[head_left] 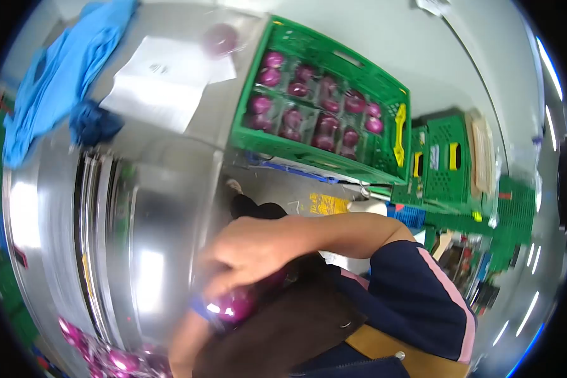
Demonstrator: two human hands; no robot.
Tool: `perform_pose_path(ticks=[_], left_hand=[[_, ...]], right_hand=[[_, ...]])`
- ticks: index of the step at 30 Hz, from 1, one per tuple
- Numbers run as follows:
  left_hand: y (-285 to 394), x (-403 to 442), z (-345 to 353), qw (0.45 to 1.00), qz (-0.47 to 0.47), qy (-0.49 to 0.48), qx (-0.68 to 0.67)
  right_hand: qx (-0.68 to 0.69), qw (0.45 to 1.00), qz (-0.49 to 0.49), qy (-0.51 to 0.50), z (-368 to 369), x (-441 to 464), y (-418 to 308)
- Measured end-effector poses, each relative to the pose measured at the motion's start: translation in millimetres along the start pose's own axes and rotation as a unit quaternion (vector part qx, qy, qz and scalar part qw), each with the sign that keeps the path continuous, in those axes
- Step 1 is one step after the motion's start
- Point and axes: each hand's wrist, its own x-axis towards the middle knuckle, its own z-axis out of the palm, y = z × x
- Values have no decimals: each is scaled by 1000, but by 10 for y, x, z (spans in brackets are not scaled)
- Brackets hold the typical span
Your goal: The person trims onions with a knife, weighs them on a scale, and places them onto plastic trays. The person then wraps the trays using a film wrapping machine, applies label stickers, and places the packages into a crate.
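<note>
Shiny red onions (234,307), seemingly in clear wrap, are held close to my dark apron at the bottom middle. My right hand (252,252) reaches in from the right and curls over them from above, fingers closed. On their left side is my left hand (189,340), smeared by motion and cut off by the lower edge; its fingers cannot be made out. A bit of blue (200,307) shows between the left hand and the onions. More wrapped red onions (123,360) lie at the lower left, on the steel work surface (170,208).
A green crate (321,160) with several packs of red onions stands at the top. White paper (160,79), a lone wrapped onion (220,41), a blue cloth (69,72) and a dark blue crumpled piece (94,123) lie on the steel. More green crates (444,160) stand right.
</note>
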Motion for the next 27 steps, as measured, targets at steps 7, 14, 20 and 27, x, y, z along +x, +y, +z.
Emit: perform_pose_path(ticks=[7,14,20,27], left_hand=[[290,586,123,907,-204,37,-368],[315,1143,35,960,-201,31,-195],[275,1640,193,942,-258,-12,-215],[347,2035,392,936,-280,-13,-215]], right_hand=[[114,826,231,502,-751,-1409,1195],[-151,476,595,629,-1130,-3685,2909],[-139,421,692,569,-817,-3786,3416],[-73,458,629,624,-616,-3859,3890]])
